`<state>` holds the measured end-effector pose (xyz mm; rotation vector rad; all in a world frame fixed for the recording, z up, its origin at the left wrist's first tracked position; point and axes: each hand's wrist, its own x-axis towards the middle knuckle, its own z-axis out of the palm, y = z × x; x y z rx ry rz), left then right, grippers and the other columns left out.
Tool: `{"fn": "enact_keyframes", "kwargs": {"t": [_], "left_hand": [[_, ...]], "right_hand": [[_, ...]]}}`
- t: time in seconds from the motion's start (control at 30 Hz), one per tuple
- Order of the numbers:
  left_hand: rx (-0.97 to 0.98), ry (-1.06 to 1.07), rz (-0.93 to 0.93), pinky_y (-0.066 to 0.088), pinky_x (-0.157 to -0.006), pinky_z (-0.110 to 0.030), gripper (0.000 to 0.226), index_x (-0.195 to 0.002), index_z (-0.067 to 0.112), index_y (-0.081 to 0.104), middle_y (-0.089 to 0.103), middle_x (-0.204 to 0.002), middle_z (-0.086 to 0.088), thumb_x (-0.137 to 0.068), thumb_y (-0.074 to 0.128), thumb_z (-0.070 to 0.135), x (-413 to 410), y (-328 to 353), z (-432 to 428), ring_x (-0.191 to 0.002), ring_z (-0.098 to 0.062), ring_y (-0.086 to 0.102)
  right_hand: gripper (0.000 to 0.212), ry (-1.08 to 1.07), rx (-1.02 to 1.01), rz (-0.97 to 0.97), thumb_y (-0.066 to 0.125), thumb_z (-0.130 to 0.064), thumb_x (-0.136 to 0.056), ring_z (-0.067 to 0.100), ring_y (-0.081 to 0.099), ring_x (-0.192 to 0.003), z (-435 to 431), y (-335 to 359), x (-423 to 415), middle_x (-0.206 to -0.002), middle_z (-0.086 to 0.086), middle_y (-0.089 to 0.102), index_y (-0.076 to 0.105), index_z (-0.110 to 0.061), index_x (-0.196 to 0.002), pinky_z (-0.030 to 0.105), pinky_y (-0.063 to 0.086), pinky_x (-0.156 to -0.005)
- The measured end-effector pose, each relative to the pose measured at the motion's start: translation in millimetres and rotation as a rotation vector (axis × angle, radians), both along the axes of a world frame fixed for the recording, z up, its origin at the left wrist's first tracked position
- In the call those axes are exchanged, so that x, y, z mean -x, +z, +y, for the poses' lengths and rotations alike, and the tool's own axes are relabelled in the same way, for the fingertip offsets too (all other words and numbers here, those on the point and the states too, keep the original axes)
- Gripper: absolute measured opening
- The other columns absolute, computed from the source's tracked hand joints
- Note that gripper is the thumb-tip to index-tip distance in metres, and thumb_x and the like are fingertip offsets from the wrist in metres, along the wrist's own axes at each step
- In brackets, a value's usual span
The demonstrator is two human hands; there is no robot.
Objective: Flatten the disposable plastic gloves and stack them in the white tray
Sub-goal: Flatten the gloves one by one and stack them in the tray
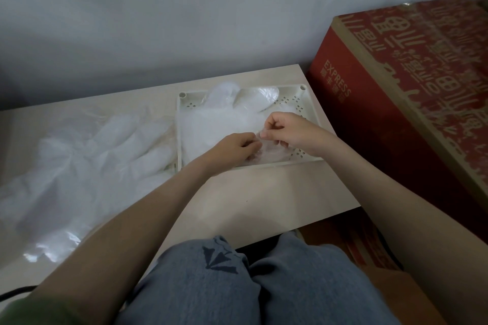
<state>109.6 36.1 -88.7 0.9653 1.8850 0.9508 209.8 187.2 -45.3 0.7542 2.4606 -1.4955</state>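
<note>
A white perforated tray (311, 111) lies on the table, right of centre, with clear plastic gloves (227, 111) spread in it, their fingers reaching over the far rim. Over the tray's near half my left hand (233, 149) and my right hand (287, 130) meet, and both pinch the cuff edge of the top glove between thumb and fingers. A loose pile of several more clear gloves (79, 161) lies on the table to the left of the tray.
A large red cardboard box (412, 92) stands close to the table's right edge. The grey wall (184, 21) runs behind the table. My knees in grey trousers (237, 285) are at the table's near edge (264, 240). A dark cable (15, 293) shows bottom left.
</note>
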Motion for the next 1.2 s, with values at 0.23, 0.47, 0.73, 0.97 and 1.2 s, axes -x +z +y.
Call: {"fn": "enact_keyframes", "kwargs": {"t": [0.23, 0.47, 0.73, 0.97, 1.2], "left_hand": [[-0.005, -0.003, -0.016, 0.049, -0.078, -0.028, 0.029, -0.091, 0.006, 0.062, 0.068, -0.09, -0.006, -0.097, 0.048, 0.031, 1, -1, 0, -0.074, -0.008, 0.057], [-0.012, -0.004, -0.03, 0.048, -0.077, -0.025, 0.026, -0.088, 0.009, 0.062, 0.068, -0.089, -0.005, -0.096, 0.049, 0.03, 0, 0, -1, -0.074, -0.007, 0.058], [-0.001, 0.007, -0.049, 0.05, -0.085, -0.034, 0.03, -0.085, 0.009, 0.06, 0.068, -0.088, -0.005, -0.096, 0.049, 0.034, 0, 1, 0, -0.081, -0.017, 0.062], [-0.026, 0.045, -0.202, 0.05, -0.082, -0.023, 0.047, -0.101, 0.015, 0.063, 0.07, -0.093, 0.0, -0.098, 0.035, 0.053, 0, 13, -1, -0.084, -0.01, 0.065], [0.005, -0.104, 0.106, 0.042, -0.081, -0.02, 0.032, -0.1, 0.027, 0.068, 0.064, -0.1, 0.014, -0.101, 0.038, 0.038, -6, 24, -3, -0.09, -0.002, 0.06]], "right_hand": [[0.013, -0.007, 0.117, 0.007, 0.062, -0.006, -0.09, 0.013, 0.049, -0.062, 2, 1, 0, -0.087, 0.004, 0.07, 0.054, -0.015, -0.096, 0.025, 0.041, -0.057], [0.017, 0.03, 0.096, 0.023, 0.061, -0.007, -0.091, 0.01, 0.05, -0.064, 2, 0, -1, -0.079, -0.004, 0.062, 0.066, -0.021, -0.1, 0.021, 0.043, -0.061], [0.01, 0.009, 0.064, 0.024, 0.061, -0.009, -0.091, 0.006, 0.053, -0.069, 8, 2, -10, -0.08, -0.011, 0.065, 0.068, -0.016, -0.088, 0.024, 0.045, -0.062], [0.021, 0.164, -0.047, -0.108, 0.054, -0.007, -0.093, 0.002, 0.054, -0.087, 17, 17, -32, -0.096, -0.009, 0.065, 0.069, -0.021, -0.091, 0.014, 0.041, -0.078], [0.028, 0.167, -0.183, -0.25, 0.046, 0.001, -0.088, 0.005, 0.05, -0.073, 19, 27, -39, -0.084, -0.009, 0.056, 0.071, -0.012, -0.092, 0.006, 0.037, -0.056]]}}
